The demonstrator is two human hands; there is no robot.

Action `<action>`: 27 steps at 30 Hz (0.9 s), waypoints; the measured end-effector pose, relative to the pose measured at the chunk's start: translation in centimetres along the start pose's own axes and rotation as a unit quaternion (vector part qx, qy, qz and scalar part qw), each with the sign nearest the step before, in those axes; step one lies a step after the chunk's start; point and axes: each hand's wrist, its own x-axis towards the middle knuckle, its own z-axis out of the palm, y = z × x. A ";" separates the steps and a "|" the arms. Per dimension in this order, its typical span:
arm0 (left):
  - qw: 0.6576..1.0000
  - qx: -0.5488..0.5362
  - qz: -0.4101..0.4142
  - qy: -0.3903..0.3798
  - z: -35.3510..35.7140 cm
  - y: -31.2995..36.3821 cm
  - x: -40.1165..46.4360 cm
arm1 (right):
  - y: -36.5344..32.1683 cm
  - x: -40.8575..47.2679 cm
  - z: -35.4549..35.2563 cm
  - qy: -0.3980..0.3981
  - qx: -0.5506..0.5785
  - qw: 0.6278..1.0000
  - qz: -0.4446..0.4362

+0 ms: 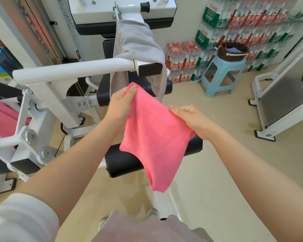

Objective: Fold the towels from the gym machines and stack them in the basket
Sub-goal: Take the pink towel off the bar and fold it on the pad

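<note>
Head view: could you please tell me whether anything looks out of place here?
Only the grey towel, hanging lopsided and bunched over the white machine arm, unfolded. The pink towel is held in both hands; nothing looks spilled or damaged.

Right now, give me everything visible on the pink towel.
The pink towel is a small, soft cloth with a fuzzy, microfibre-like look, held in the air in front of the gym machine. The left hand pinches its upper corner and the right hand grips the opposite edge. It hangs doubled over and slack, tapering to a low point. Nothing else touches it.
</note>
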 end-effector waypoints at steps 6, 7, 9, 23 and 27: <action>0.993 -0.049 -0.027 0.099 -3.3 -1.5 1.7 | 2.6 0.6 -1.2 -0.095 -0.162 0.980 0.068; 0.994 -0.035 -0.035 0.096 -3.5 -1.9 1.8 | 2.9 1.0 -1.4 -0.095 -0.175 0.978 0.059; 0.994 -0.023 -0.048 0.100 -3.7 -2.4 1.9 | 3.2 1.9 -1.7 -0.045 -0.194 0.980 0.005; 0.995 0.016 -0.024 0.099 -5.8 -2.7 1.7 | 5.8 5.5 -4.9 0.156 -0.547 0.770 -0.289; 0.993 -0.026 -0.038 0.105 -6.5 -2.6 1.7 | 5.6 6.3 -4.7 0.206 -0.564 0.754 -0.265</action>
